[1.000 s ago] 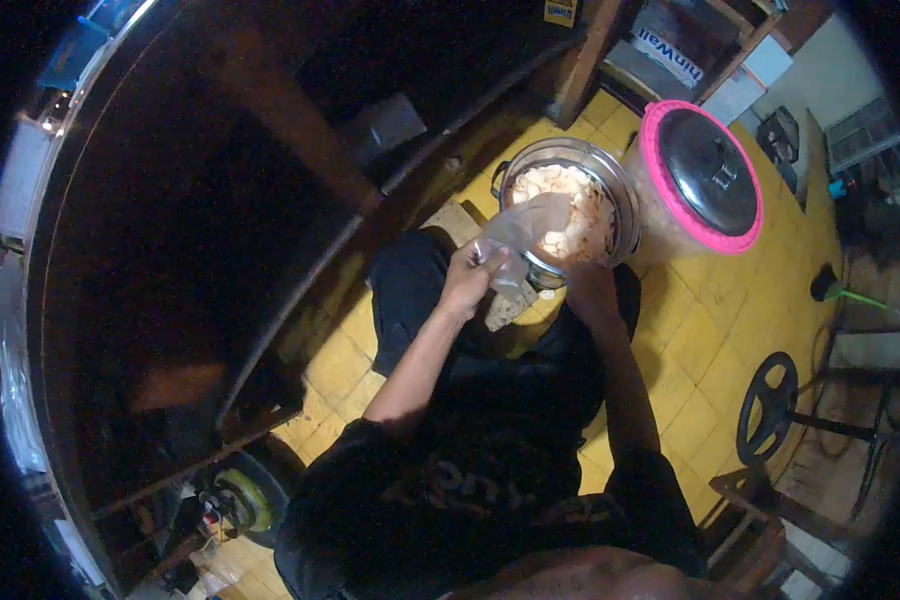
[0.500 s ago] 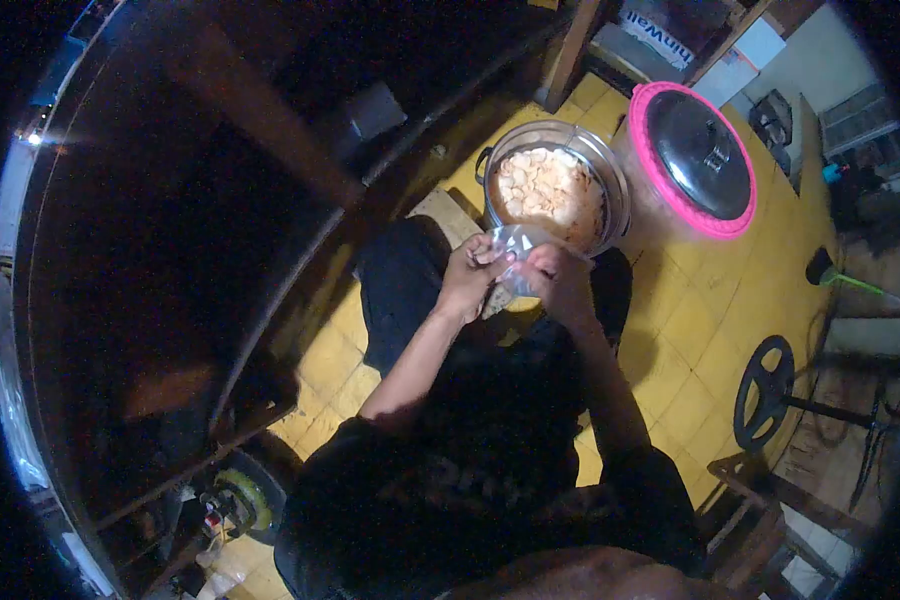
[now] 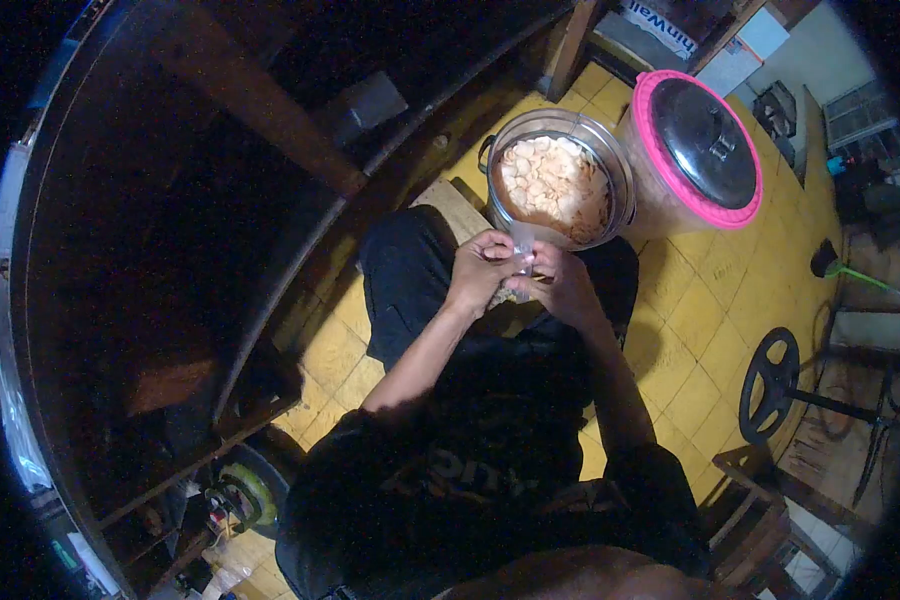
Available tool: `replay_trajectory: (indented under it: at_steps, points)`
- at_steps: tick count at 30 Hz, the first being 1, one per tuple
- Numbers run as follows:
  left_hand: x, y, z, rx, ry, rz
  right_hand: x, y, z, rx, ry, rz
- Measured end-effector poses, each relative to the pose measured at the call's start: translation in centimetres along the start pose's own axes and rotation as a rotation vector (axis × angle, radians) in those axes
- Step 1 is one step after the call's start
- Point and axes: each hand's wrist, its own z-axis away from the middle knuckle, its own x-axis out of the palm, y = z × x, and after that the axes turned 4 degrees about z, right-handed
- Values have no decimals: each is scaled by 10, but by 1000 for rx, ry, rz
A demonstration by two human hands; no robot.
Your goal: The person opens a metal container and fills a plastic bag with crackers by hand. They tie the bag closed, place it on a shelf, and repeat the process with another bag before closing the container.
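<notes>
Between my hands is a small clear plastic bag (image 3: 522,246), bunched narrow and upright. My left hand (image 3: 482,270) is closed on its left side, fingertips pinching the film. My right hand (image 3: 562,283) pinches it from the right, with the fingers close to those of my left. Just beyond my hands stands a large round metal pot (image 3: 625,190) with pale, chip-like pieces (image 3: 553,180) heaped inside. Whether anything is in the bag cannot be made out.
Right of the pot stands a big clear tub with a pink rim (image 3: 643,130) and dark lid (image 3: 705,140). Yellow tiles (image 3: 690,330) cover the floor. A black wheel-shaped part (image 3: 770,385) is at the right, dark wooden furniture (image 3: 270,90) at the left.
The bag was spread wider between my hands; now it is gathered narrow. My hands have come closer together. The view has shifted slightly.
</notes>
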Motion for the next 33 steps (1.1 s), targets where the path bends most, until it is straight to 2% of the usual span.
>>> replay_trajectory:
  at_steps: [2, 4, 5, 6, 8, 9, 10, 11, 12, 13, 14, 15, 16, 17, 21, 24, 26, 28, 30, 31, 32, 33]
  points:
    - [-4, -2, 2, 18, -61, -74, -4, 7, 1, 149, -98, 328]
    - [-3, 18, 7, 280, -33, -564, -7, 6, 4, 79, -86, 387]
    - [-6, 22, 7, 447, -36, -621, -9, 5, 7, 18, -78, 441]
    - [-5, 26, 6, 446, -35, -621, -13, 7, 8, 19, -79, 441]
    - [-3, 34, 6, 546, -239, -451, -20, 9, 10, 13, -212, -14]
    - [-4, 31, 10, 374, -321, -290, -21, 2, 10, 17, -214, -18]
    - [-10, 27, 11, 366, -316, -290, -23, -9, 11, 96, -94, -70]
    - [-22, 23, 10, 153, -438, -370, -24, -15, 11, 177, 27, -120]
    - [-33, 22, 11, -62, -559, -447, -27, -3, 9, 184, 24, -124]
    - [-36, 30, 15, -123, -580, -480, -35, 14, 5, 119, 146, -97]
    - [-37, 29, 18, -127, -578, -481, -40, 28, 5, 56, 268, -70]
    - [-38, 28, 22, -130, -452, -295, -41, 22, 6, 56, 266, -72]
    - [-39, 26, 24, -130, -323, -109, -43, 12, 6, 174, 283, -226]
    - [-48, 12, 19, -159, -287, 19, -44, 6, 7, 297, 299, -379]
    - [-38, 15, 20, -118, -137, 149, -43, 15, 5, 283, 230, -252]
    - [-36, 14, 23, -157, -49, 68, -36, 17, 5, 215, 339, -151]
    - [-39, 6, 20, -156, 4, 43, -30, 6, -1, -397, 739, 1094]
    - [-37, -7, 17, -47, 109, -158, -15, 11, 8, -376, 511, 903]
    - [-34, -18, 21, -13, 62, -148, 13, -4, 18, 36, 29, 398]
    - [-30, -21, 23, -119, 40, -36, 23, 0, 19, 36, 40, 401]
    - [-27, -22, 25, -224, 18, 76, 33, 12, 19, 94, -21, 86]
    - [-23, -4, 30, -314, -146, 232, 36, 20, 17, 145, -84, -227]
